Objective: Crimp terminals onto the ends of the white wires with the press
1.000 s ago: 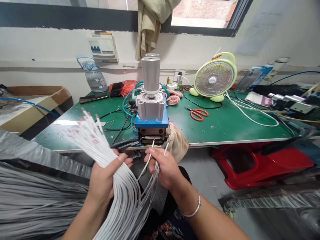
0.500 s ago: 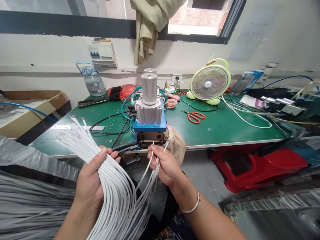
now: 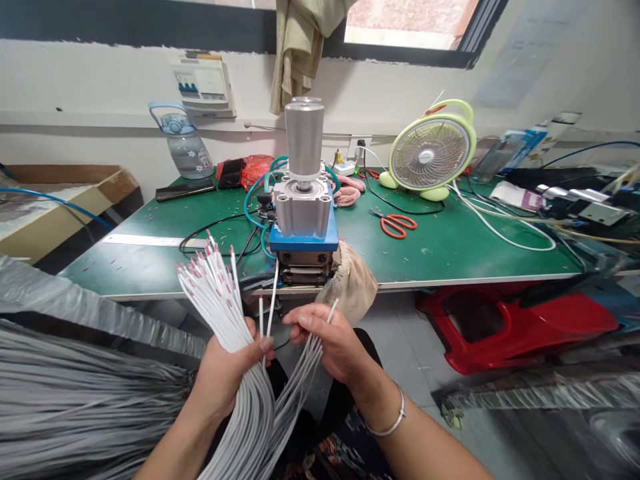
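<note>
White wires (image 3: 253, 410) are held in front of the person, below the near edge of the surface (image 3: 430, 260), in the head view. The left hand (image 3: 225, 377) has its grip closed round the thick bundle, probably so that the red-tipped ends stay gathered and fanned upward; two ends stand apart near its thumb, one reaching up beside the press (image 3: 305, 213), though whether it touches cannot be told. The right hand (image 3: 333, 340) has its grip folded round a thinner group, seemingly to keep those apart from the rest; nothing is clearly pinched at its fingertips.

The press sits at the front edge, presumably for easy reach, with a cloth bag (image 3: 357, 287) beside it. Orange-handled scissors (image 3: 397, 225), a fan (image 3: 433, 157), a ruler (image 3: 145, 240), a phone (image 3: 185, 190) and a bottle (image 3: 189, 155) are on the green surface, among scattered scraps. Behind are a wall and window; a red stool (image 3: 550, 327) stands at right.
</note>
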A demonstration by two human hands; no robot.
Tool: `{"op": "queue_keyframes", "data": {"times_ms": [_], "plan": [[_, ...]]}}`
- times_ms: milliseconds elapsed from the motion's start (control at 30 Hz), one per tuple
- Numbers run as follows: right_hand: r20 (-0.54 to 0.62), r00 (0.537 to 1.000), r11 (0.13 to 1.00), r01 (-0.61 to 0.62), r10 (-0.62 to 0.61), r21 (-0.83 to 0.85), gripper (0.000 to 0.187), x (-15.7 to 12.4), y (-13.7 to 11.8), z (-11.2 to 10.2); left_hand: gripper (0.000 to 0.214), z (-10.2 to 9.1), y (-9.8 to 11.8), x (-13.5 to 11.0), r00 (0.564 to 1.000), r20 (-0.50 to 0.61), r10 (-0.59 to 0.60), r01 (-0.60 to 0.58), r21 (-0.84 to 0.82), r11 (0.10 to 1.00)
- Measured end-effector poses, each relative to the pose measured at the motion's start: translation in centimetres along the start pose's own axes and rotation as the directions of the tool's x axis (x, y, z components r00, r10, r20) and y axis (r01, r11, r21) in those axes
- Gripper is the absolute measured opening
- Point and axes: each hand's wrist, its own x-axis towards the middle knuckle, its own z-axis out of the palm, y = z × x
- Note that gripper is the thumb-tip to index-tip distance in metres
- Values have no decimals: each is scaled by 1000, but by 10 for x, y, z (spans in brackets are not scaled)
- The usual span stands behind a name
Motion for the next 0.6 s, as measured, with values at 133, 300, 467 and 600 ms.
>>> {"op": "queue_keyframes", "data": {"times_ms": [133, 300, 467, 600], "plan": [[-34, 999, 999, -35, 34, -16, 27, 4, 6, 3, 21, -9, -19, -8, 998, 55, 33, -50, 333, 941], [-29, 999, 999, -32, 32, 13, 26, 10, 8, 9, 16, -19, -18, -11, 990, 77, 119, -142, 547, 825], [-87, 992, 965, -65, 90, 253, 21, 17, -11, 13, 28, -19, -5, -9, 995, -97, 25, -9, 168, 986], [-112, 978, 908, -120, 179, 401, 18, 23, -24, 16, 38, -19, 3, -7, 981, -190, 41, -47, -27, 999]]}}
